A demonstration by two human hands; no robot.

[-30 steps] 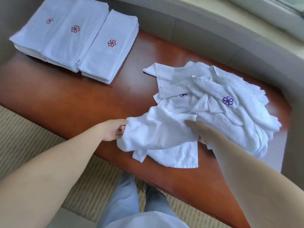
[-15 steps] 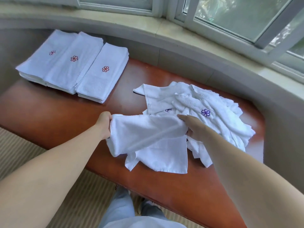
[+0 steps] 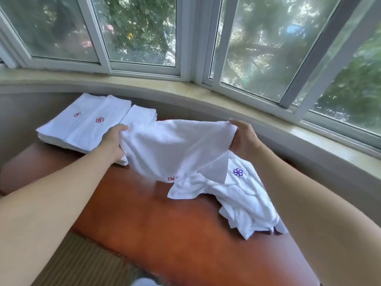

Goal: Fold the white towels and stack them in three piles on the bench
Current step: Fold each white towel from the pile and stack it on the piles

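You have one white towel up off the surface, stretched between your two hands, and the risks start here. Its lower edge with the red flower hangs low, close over the unfolded heap at the right end of the surface; whether it touches I cannot tell. If it drags as you swing left, it can snag a loose corner and pull part of that heap toward the front edge, where some cloth already lies close to the drop. The top edge sags between your hands, so the corners may not meet squarely when you fold, and a crooked fold sits badly on a stack. The folded piles lie at the far left corner, right behind your left wrist, and a careless sweep of that arm could nudge the nearest pile out of line.

Now the hands. Your left hand is raised above the surface, fingers curled and clenched on the towel's left top corner, forearm reaching in from the lower left. Your right hand is at about the same height, thumb and fingers pinching the right top corner, forearm coming in from the lower right. Both arms are extended, hands well apart, and the towel hangs between them over the middle of the surface.
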